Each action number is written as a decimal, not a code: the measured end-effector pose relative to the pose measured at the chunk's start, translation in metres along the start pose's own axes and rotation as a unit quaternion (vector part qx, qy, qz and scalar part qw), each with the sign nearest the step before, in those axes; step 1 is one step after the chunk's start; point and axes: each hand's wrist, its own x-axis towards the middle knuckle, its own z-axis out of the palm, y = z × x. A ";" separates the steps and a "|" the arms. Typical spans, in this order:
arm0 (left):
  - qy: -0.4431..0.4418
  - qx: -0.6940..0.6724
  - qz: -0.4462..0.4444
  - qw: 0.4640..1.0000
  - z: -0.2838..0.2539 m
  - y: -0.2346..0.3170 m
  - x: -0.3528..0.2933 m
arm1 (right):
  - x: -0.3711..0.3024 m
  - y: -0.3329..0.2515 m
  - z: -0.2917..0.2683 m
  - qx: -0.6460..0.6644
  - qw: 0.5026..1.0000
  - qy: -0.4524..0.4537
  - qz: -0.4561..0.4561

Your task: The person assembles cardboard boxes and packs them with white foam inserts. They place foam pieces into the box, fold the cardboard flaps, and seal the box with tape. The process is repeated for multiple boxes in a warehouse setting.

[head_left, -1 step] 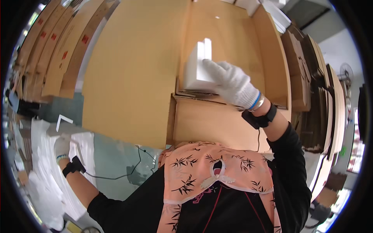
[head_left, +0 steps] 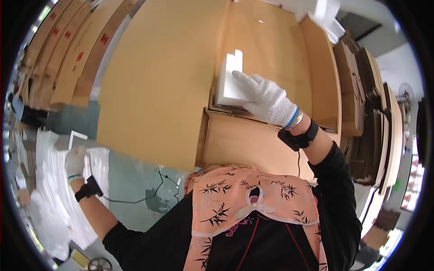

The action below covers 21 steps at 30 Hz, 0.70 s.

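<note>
My right hand (head_left: 267, 100), in a white knitted glove, is closed on a white foam block (head_left: 229, 86). The block stands upright in the near left corner of an open cardboard box (head_left: 275, 49). One finger stretches along the block's face, and the other fingertips are partly hidden. Out to the left, my gloved left hand (head_left: 76, 160) is over long white foam pieces (head_left: 98, 169). Its fingers blend into the white there, so their pose is unclear. Just beyond that hand is a thin white L-shaped piece (head_left: 78, 134).
A big cardboard flap (head_left: 158, 81) spreads left of the box; another flap (head_left: 248, 142) lies toward my body. Cartons (head_left: 81, 58) line the far left, and folded cardboard (head_left: 350, 90) stands at the right. A black cable (head_left: 131, 199) trails from my left wrist.
My left hand has moved slightly forward over the white foam, closer to the L-shaped piece. The right hand stays at the foam block, and the view has shifted a little.
</note>
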 end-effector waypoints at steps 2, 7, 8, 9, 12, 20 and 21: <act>0.101 -0.284 0.124 0.946 -0.006 0.106 -0.051 | 0.023 -0.004 0.032 0.077 0.993 -0.091 0.025; 0.111 -0.299 0.333 0.887 0.018 0.279 -0.099 | 0.060 -0.001 0.049 0.046 0.977 -0.109 0.179; 0.128 -0.277 0.357 0.883 0.027 0.311 -0.099 | 0.061 0.004 0.055 0.036 0.979 -0.106 0.169; 0.033 -0.261 0.322 0.909 0.020 0.340 -0.099 | 0.061 0.007 0.058 0.021 0.982 -0.101 0.161; 0.102 -0.182 0.337 0.918 0.045 0.378 -0.087 | 0.067 0.008 0.056 0.022 0.986 -0.081 0.147; 0.092 -0.176 0.356 0.913 0.051 0.379 -0.079 | 0.042 0.028 0.009 0.023 0.962 -0.064 0.266; 0.087 -0.177 0.361 0.912 0.050 0.381 -0.079 | 0.036 0.028 -0.004 0.025 0.962 -0.073 0.262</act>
